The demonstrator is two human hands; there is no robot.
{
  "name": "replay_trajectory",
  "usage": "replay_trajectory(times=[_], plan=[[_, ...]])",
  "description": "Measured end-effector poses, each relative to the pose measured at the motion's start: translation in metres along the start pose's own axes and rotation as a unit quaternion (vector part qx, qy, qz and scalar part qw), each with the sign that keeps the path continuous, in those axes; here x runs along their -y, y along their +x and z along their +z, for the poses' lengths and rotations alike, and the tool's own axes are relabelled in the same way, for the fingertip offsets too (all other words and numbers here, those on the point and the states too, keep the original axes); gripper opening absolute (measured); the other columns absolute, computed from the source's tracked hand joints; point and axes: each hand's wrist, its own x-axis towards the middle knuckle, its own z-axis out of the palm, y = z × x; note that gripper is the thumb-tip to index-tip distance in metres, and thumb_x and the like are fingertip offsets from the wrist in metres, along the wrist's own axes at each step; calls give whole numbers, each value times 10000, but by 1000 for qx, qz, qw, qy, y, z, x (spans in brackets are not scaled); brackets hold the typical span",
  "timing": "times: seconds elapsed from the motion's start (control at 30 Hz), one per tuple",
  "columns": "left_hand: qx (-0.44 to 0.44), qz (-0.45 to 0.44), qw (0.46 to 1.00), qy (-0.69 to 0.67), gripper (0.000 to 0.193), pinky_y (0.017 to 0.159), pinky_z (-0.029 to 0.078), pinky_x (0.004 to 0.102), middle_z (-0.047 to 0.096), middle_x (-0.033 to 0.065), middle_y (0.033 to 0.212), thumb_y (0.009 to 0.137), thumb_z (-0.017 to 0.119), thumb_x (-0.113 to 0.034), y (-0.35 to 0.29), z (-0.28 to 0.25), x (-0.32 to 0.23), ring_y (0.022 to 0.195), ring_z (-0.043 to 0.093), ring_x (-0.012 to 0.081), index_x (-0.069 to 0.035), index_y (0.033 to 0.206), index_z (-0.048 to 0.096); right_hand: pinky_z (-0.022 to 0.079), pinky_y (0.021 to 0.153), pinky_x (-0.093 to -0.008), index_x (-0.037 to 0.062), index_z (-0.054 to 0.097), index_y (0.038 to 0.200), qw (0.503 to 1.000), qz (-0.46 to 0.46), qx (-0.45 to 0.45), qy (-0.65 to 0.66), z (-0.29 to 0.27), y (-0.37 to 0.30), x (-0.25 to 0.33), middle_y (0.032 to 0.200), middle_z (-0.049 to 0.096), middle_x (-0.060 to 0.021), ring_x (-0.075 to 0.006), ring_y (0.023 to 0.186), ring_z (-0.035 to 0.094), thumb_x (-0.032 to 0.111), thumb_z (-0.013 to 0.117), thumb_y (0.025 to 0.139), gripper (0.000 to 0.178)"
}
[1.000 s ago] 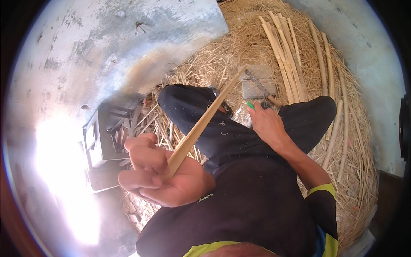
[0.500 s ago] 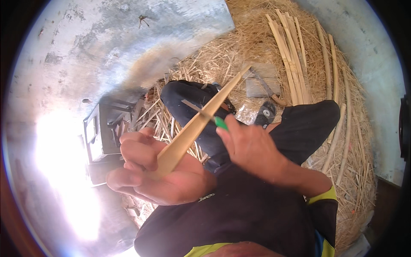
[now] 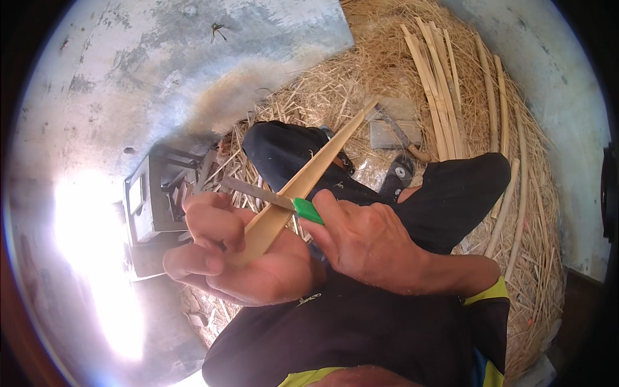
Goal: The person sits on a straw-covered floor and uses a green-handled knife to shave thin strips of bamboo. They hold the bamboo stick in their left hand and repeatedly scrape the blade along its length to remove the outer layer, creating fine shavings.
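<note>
A long, pale strip of split bamboo [image 3: 319,162] slants from my left hand up and away to the right, its far end near the floor boards. My left hand [image 3: 248,258] is closed round the near end, palm up, with fingers curled over it. In my right hand [image 3: 371,242] is a knife [image 3: 258,192] with a green handle, most of the handle covered by my fingers. The blade lies across the top face of the strip, a short way from my left fingers, its tip sticking out to the left.
Straw-like shavings [image 3: 309,90] cover the floor around my crossed legs. Ahead lie a curved blade with a wooden handle [image 3: 418,153], a flat board [image 3: 394,135] and several bamboo strips [image 3: 438,97]. Round poles [image 3: 521,187] lie at the right. A dark cabinet [image 3: 155,200] stands left, before a wall.
My right hand has drawn the knife down along the strip, toward me and my left hand. The strip and my left hand have stayed nearly still.
</note>
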Motion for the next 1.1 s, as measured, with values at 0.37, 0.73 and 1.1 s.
replay_trajectory(times=[0.37,0.73,1.1], plan=[[192,59,978,-55,110,742,363,330,267,24,611,921,300,-130,-1,-25,-4,596,293,158,-100,823,341,473,451,-433,21,489,897,994,48,-61,-79,12,-21,-29,669,592,-152,-357,557,604,201,561,934,196],[193,-20,966,-173,146,830,366,384,281,-28,633,929,488,-260,0,-16,7,746,352,159,-198,836,394,449,492,-472,5,514,981,984,100,-73,129,-25,-16,-46,602,564,-217,-415,571,598,212,518,960,209],[221,-26,957,-188,202,796,296,361,268,-21,594,906,400,-153,-1,-24,4,738,263,161,-162,709,353,467,435,-400,43,513,911,999,-19,-10,-41,2,-3,-29,591,566,-130,-298,454,576,222,548,940,185]])
